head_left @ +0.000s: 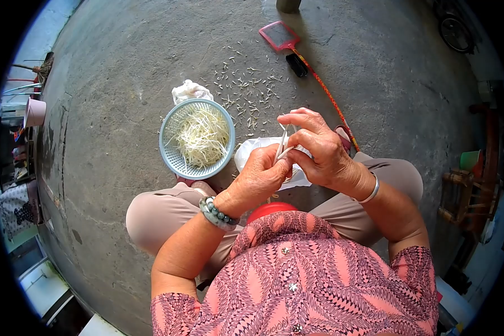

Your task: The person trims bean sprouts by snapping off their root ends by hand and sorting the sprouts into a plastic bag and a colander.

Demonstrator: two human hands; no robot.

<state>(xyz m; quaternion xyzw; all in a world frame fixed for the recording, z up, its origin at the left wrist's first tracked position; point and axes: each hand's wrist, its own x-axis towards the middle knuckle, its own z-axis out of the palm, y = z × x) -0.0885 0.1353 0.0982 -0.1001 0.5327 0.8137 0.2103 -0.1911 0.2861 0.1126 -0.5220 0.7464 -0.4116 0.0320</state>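
Observation:
Several slender pale stems (281, 147) are pinched between my two hands in the head view, held above my lap. My left hand (261, 171), with beaded bracelets at its wrist, has its thumb and fingers closed on their lower part. On the other side, my right hand (319, 148) grips the stems between thumb and bent fingers, its index finger stretched across above them. A white plastic bag (246, 150) lies below the hands, partly hidden by them. To the left, a light-blue colander (168, 159) holds a heap of thin whitish strands (203, 139).
Short pale scraps (251, 92) litter the concrete floor ahead. A crumpled white bag (190, 91) touches the colander's far side. A red-framed fly swatter (326, 89) lies beyond my right hand beside a black object (296, 65). Wooden furniture (470, 193) stands far right.

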